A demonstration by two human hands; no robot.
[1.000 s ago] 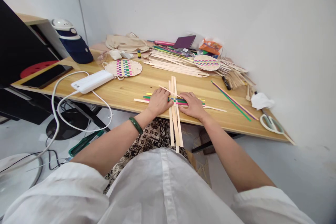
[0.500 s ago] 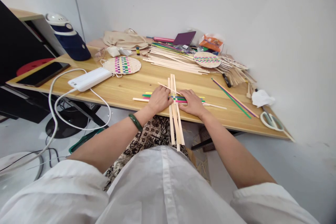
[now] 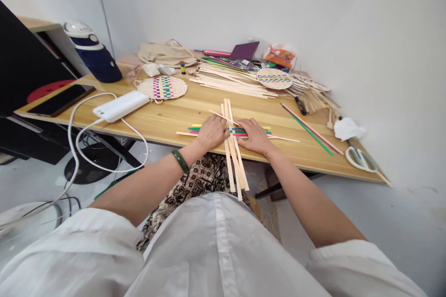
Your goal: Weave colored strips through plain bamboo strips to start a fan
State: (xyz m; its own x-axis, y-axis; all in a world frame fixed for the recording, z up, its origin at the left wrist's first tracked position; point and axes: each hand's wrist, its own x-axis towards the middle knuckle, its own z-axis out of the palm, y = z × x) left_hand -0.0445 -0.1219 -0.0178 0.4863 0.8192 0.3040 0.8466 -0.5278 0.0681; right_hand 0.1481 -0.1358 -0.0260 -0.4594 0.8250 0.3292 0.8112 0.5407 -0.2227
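My left hand (image 3: 213, 132) and my right hand (image 3: 256, 136) rest at the front of the table, gripping the two sides of a small weave of flat strips. Its crossing strips are pale, and their pale tails (image 3: 237, 167) hang over the table edge toward my lap. Coloured strips (image 3: 240, 133) in pink, green, blue and yellow run sideways beneath both hands, their ends poking out left and right. One thin pale strip (image 3: 220, 115) slants across the top between my fingers. My fingertips partly cover the woven middle.
Two round woven pieces, one left (image 3: 166, 87) and one right (image 3: 274, 79), lie behind. Beyond is a pile of pale strips (image 3: 230, 84). Loose coloured strips (image 3: 306, 129) and scissors (image 3: 360, 158) lie right; a white power bank (image 3: 121, 106), phone (image 3: 62, 100) and blue bottle (image 3: 94, 58) stand left.
The hanging tails of the pale strips have swung slightly to the right, and their far ends have tilted left. Both hands keep their hold in nearly the same place.
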